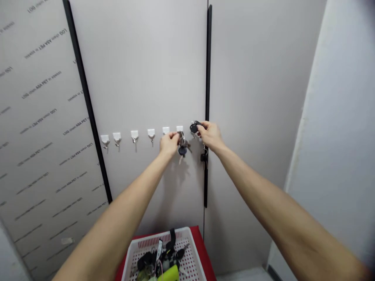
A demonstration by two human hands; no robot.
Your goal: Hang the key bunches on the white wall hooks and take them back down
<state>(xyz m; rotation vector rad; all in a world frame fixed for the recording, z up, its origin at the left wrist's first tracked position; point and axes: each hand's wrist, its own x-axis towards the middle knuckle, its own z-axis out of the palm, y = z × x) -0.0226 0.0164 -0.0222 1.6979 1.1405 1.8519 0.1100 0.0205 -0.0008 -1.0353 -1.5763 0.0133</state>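
Note:
My left hand (169, 143) is closed, thumb and fingers pinching a bunch of keys (183, 150) that dangles just below a white adhesive hook (179, 128). Between the fingers of my right hand (212, 136) is a black-headed key (193, 127), held close to the door panel. Below that hand another black key (204, 157) hangs by the dark vertical handle strip; what it hangs from is hidden. To the left, several white hooks with metal prongs (134, 136) run in a row, with nothing on them. My left fingers partly cover another hook (165, 130).
A white perforated basket (134, 246) stands low in front on a red surface (201, 249), with several dark keys and a lime-green item (169, 274) inside. Black vertical strips (84, 86) edge the grey panel (140, 70). A pale wall (340, 117) rises at right.

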